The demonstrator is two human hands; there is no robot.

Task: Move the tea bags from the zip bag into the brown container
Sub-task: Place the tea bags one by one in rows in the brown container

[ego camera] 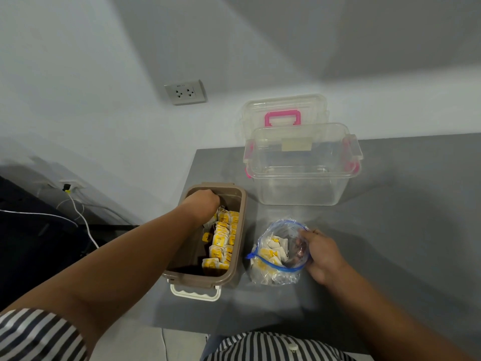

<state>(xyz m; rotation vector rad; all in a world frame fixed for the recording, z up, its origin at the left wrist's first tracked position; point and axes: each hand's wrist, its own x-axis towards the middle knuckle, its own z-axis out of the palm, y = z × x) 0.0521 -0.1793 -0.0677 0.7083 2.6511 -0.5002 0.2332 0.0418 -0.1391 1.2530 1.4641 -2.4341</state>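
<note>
Head view: tea bags line the right side of the container; more sit in the bag just right of it. Left hand is inside the container's far end, fingers hidden, grip unclear. Right hand pinches the bag's open rim. Clear box stands behind, on the table.

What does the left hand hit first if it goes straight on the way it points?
Probably the far end wall of the brown container: the left hand is down inside that end, reaching away from the person. Depth is unclear; the container floor could come first.
</note>
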